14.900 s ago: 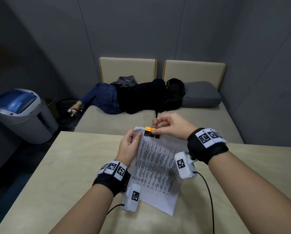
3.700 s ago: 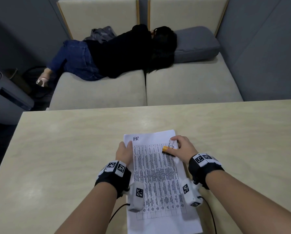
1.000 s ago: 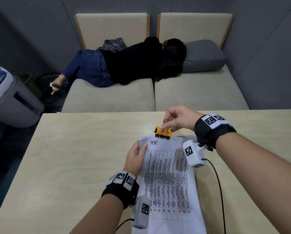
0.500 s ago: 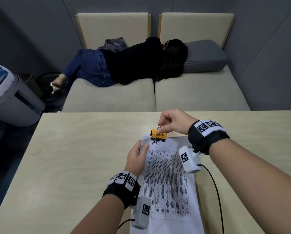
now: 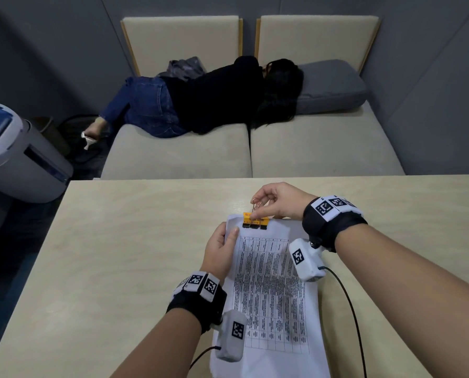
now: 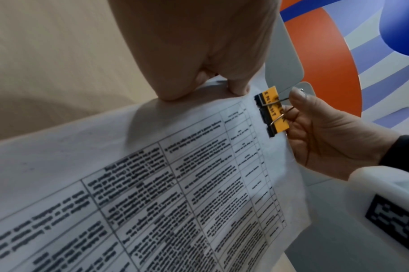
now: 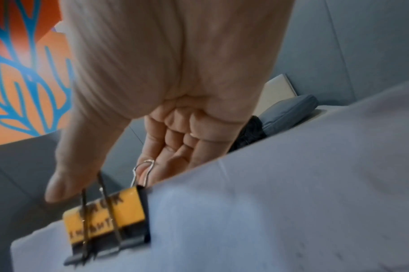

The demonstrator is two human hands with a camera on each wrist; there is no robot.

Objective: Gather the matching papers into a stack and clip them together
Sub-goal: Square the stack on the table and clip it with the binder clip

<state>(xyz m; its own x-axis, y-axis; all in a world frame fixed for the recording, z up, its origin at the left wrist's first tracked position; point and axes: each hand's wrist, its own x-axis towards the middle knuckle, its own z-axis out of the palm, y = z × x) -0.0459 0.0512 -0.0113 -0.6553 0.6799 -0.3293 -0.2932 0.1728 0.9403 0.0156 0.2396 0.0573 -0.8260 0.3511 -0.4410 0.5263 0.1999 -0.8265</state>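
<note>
A stack of white printed papers (image 5: 271,290) lies lengthwise on the pale wooden table (image 5: 119,255), its top edge lifted a little. An orange and black binder clip (image 5: 255,221) sits over the middle of that top edge. My right hand (image 5: 263,207) pinches the clip's wire handles from behind. In the left wrist view the clip (image 6: 271,112) bites the papers (image 6: 175,184). In the right wrist view the clip (image 7: 105,217) sits under my thumb. My left hand (image 5: 226,236) pinches the stack's upper left corner, thumb on top.
Beyond the table's far edge stands a beige sofa (image 5: 323,148) on which a person (image 5: 206,99) lies beside a grey cushion (image 5: 331,88). A grey and blue appliance (image 5: 15,159) stands on the floor at the left. A black cable (image 5: 350,309) runs from my right wrist.
My right hand has brought the clip down from just past the papers' top edge onto that edge. My left hand has kept its hold on the corner.
</note>
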